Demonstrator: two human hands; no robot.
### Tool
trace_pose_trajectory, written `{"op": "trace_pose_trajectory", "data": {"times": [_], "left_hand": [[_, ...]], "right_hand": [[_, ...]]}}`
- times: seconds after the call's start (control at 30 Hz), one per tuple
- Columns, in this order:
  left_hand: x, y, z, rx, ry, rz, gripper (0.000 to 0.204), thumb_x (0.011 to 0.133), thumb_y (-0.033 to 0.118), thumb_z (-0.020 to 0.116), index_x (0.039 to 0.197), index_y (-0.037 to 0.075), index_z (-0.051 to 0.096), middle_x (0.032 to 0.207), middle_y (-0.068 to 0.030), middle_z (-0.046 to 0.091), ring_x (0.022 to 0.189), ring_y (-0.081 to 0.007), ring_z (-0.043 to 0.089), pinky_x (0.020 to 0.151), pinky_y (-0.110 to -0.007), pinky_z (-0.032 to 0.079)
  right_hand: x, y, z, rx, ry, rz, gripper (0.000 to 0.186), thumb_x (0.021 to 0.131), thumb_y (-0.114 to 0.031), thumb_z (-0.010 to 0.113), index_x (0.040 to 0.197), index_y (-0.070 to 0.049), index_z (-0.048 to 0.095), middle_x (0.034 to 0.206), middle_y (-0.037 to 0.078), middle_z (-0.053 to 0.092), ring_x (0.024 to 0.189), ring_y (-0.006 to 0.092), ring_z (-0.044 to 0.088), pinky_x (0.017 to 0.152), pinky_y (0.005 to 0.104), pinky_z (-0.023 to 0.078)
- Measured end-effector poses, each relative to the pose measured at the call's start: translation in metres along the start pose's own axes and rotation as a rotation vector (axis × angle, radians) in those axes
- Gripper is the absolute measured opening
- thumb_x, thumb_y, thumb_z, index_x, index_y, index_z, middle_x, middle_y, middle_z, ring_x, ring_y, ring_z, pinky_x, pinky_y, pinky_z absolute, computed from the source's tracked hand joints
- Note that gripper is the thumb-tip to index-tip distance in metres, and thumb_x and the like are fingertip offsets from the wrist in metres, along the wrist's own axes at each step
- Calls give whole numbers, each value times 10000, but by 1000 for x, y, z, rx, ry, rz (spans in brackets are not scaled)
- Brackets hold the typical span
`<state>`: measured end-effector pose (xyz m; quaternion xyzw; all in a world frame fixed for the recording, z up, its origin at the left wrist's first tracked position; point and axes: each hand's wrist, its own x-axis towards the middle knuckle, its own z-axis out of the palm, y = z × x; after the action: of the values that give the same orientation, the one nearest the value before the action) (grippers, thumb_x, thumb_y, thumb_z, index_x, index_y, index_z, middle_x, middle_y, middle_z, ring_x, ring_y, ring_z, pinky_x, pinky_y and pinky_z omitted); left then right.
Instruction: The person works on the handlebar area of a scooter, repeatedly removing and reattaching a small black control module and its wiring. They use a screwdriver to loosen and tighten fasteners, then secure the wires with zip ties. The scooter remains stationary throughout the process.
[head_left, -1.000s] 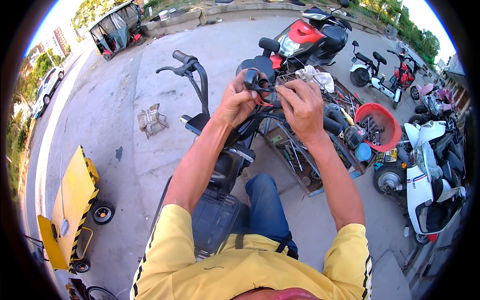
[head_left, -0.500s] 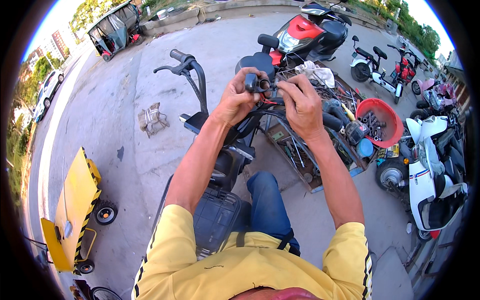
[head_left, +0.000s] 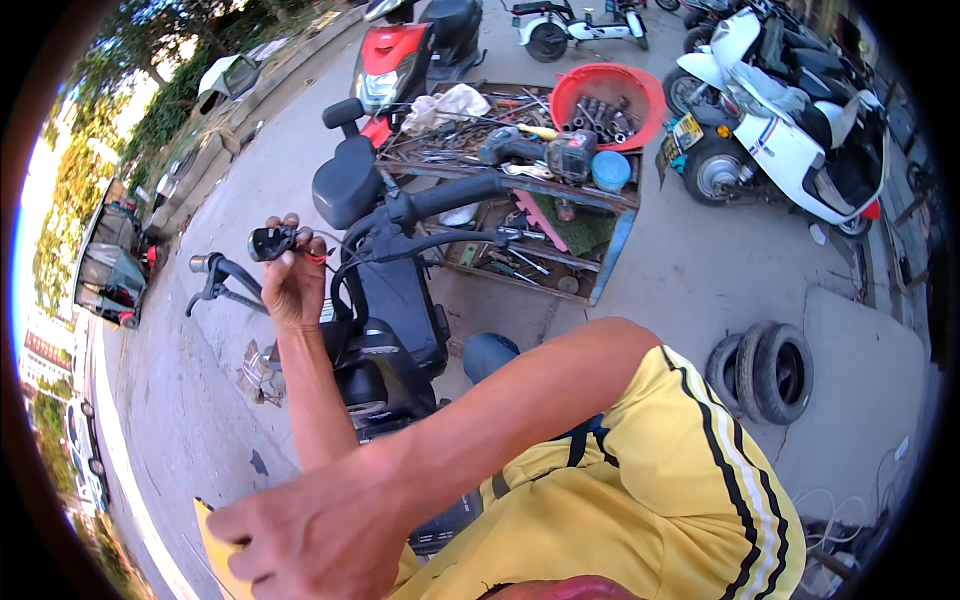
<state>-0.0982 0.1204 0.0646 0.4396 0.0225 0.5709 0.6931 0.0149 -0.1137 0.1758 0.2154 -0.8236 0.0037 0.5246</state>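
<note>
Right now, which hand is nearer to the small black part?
Left. The left hand holds the black part; the right hand is well apart from it, lower in the picture.

handheld part point(head_left: 268, 243): black | wire point(head_left: 318, 258): seemingly red | shirt point(head_left: 600, 490): yellow, black-and-white sleeve stripes | basin point(head_left: 649, 115): red | tub point(head_left: 611, 171): blue

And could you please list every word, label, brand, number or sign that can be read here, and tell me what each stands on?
None reads clearly enough to quote.
Yellow plate by the white scooter's rear wheel: dark characters, too small to read.
White scooter's side panel: a small mark near coloured stripes, too small to read.
Any other marks are too small or blurred.
</note>
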Motion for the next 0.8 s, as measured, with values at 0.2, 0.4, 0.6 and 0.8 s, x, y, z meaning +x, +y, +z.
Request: {"op": "trace_pose_trajectory", "data": {"times": [0.2,0.4,0.6,0.8], "left_hand": [[5,-2,7,55,-52,-50,554,829,3,701,1340,75,501,1286,-106,489,1101,-237,554,983,-395,484],[5,0,3,99,-36,-65,596,838,-1,715,1378,72,475,1308,-112,462,1098,-238,532,978,-404,464],[8,-6,1,98,-57,-74,597,837,-5,715,1377,62,471,1305,-114,467,1106,-240,523,985,-397,449],[6,2,-10,129,-56,-107,581,861,5,694,1392,49,461,1333,-116,471,1110,-243,515,996,-391,437]], "right_hand": [[62,-28,46,237,99,-43,239,747,-263,718,708,-80,569,751,48,544,726,246,569,711,419,423],[57,-26,45,259,177,5,257,741,-281,737,701,-83,577,745,43,549,730,250,578,703,424,426],[56,-28,42,245,238,28,275,736,-298,756,695,-86,586,740,39,554,735,253,586,695,429,429],[50,-24,34,217,282,71,293,731,-315,775,688,-88,594,734,34,559,740,256,595,687,433,432]]}}
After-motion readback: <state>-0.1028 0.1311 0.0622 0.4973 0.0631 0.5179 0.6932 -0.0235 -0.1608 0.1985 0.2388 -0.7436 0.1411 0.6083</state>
